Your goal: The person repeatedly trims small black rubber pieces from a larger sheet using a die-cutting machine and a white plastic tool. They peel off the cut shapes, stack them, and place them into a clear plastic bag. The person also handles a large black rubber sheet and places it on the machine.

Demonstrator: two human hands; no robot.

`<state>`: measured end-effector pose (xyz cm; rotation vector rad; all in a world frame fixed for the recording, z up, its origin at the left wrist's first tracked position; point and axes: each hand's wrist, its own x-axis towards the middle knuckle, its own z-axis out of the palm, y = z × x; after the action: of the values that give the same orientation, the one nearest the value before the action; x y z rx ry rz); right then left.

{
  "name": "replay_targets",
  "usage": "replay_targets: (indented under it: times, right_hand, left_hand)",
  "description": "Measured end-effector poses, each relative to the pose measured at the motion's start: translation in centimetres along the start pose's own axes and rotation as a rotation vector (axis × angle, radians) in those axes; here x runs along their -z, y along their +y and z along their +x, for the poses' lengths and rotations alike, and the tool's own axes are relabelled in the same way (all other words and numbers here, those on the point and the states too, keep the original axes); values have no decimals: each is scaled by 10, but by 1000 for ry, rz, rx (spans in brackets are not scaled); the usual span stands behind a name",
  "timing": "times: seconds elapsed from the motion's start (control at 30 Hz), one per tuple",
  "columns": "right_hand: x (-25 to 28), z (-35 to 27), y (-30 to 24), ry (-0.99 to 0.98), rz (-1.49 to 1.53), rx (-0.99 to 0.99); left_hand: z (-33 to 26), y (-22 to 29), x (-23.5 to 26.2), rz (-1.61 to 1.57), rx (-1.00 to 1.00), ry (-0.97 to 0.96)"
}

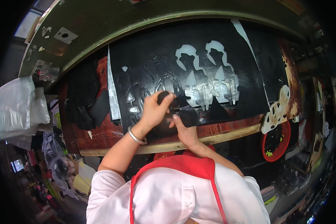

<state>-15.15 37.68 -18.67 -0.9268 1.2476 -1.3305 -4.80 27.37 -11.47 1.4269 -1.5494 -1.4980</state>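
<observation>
Head view: my left hand (pixel 154 109) pinches a black flap (pixel 187 112) over the sheet (pixel 149 39); whether my right hand (pixel 186 133), half-curled, grips it I can't tell.

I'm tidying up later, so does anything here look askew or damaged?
Yes. At the right end of the bench, a pale perforated template lies askew and seems to jut past the wooden front edge near the red basin; brown stains mark it.
</observation>
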Motion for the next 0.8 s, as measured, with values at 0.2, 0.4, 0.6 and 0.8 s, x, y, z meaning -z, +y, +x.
replay_targets:
  times: [0.2,0.4,0.6,0.8]
  right_hand:
    - [16,2,15,196,246,-369]
    - [34,17,-1,24,638,-232]
    - [38,5,-6,-37,876,-257]
    - [57,-13,3,228,571,-383]
  left_hand:
    - [75,104,133,-473,-578,522]
    - [124,136,236,-390,-541,527]
    - [172,111,283,-262,-230,643]
    - [121,176,370,-386,-589,807]
